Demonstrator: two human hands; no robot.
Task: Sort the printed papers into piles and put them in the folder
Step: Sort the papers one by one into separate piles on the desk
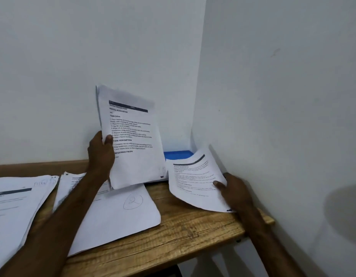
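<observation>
Wooden desk (193,226), printed papers (131,136) in both hands (101,152) (235,190)

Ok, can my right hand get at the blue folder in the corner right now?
Probably not yet. The right hand grips a printed sheet that hangs in front of the blue folder, and the upright stack in the left hand covers its other end.

White papers (131,136) with black print, blue folder (178,155), brown wood-grain table (193,232).
</observation>
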